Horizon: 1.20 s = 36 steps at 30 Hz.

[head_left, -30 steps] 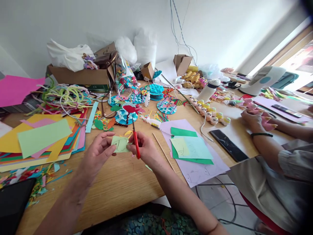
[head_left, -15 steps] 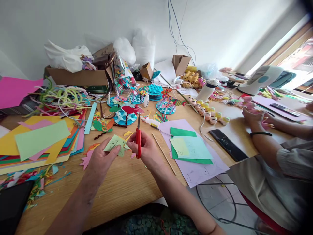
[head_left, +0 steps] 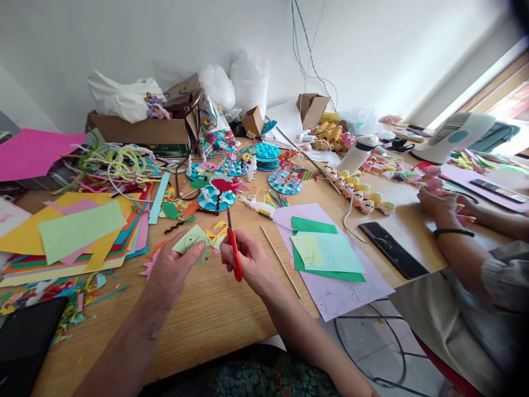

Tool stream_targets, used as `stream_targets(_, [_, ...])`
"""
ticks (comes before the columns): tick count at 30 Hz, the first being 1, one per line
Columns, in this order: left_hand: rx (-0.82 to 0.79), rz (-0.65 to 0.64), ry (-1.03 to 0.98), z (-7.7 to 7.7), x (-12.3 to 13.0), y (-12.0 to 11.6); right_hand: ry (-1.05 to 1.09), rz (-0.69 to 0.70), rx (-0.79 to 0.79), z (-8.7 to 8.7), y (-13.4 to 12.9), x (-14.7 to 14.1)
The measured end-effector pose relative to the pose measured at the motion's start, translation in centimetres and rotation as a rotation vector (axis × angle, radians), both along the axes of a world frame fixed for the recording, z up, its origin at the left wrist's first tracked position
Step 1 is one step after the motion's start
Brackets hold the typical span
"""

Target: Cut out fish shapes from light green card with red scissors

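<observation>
Between the thumb and fingers of my left hand (head_left: 176,270) is a piece of pale green paper (head_left: 192,240) with a fish drawn on it, partly cut along its right side. My right hand (head_left: 249,258) grips red-handled scissors (head_left: 233,248), blades pointing up and away from me. The scissors are apart from the paper, a little to its right. Yellow paper scraps (head_left: 218,231) lie on the table just behind, and a pink paper cutout (head_left: 149,266) shows partly behind my left hand.
Coloured paper sheets (head_left: 82,229) are stacked at left, above shredded scraps (head_left: 74,303). A thin wooden stick (head_left: 281,262), lilac paper (head_left: 330,300) and a phone (head_left: 392,251) lie at right. Another person's hands (head_left: 444,207) hold something pink. Decorated blue discs (head_left: 217,198) stand ahead.
My right hand has drawn the scissors back from the green paper, slightly right and toward me. My left hand still holds the paper. The whole view has shifted a little.
</observation>
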<state>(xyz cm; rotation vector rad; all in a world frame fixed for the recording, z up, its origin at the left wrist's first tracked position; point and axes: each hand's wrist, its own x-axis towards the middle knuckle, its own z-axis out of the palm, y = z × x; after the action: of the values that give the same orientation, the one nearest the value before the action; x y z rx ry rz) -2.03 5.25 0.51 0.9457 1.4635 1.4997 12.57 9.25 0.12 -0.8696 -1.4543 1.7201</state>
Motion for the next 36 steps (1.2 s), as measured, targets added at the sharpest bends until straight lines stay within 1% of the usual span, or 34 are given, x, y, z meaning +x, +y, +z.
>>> stream_targets(4, [-0.036,0.039,-0.076,1.2,-0.4,0.0,-0.218,0.135,0.143,-0.6,-1.0,1.7])
stream_targets(6, [-0.038,0.033,-0.098,1.5,-0.4,0.0,-0.272,0.197,0.151,-0.8,-1.4,2.2])
stream_targets(9, [-0.048,0.013,-0.115,1.7,-0.1,0.1,-0.281,0.251,0.123,-1.0,-1.7,2.4])
stream_targets(21, [-0.067,-0.009,-0.172,1.6,0.3,0.2,-0.239,0.249,0.074,-0.5,-1.8,1.7])
stream_targets(31, [-0.077,-0.027,-0.154,1.5,0.5,0.2,-0.195,0.246,0.008,-1.2,-1.8,1.7])
stream_targets(36, [-0.06,-0.037,-0.174,1.3,0.5,0.3,-0.185,0.248,0.001,-1.3,-1.8,1.7])
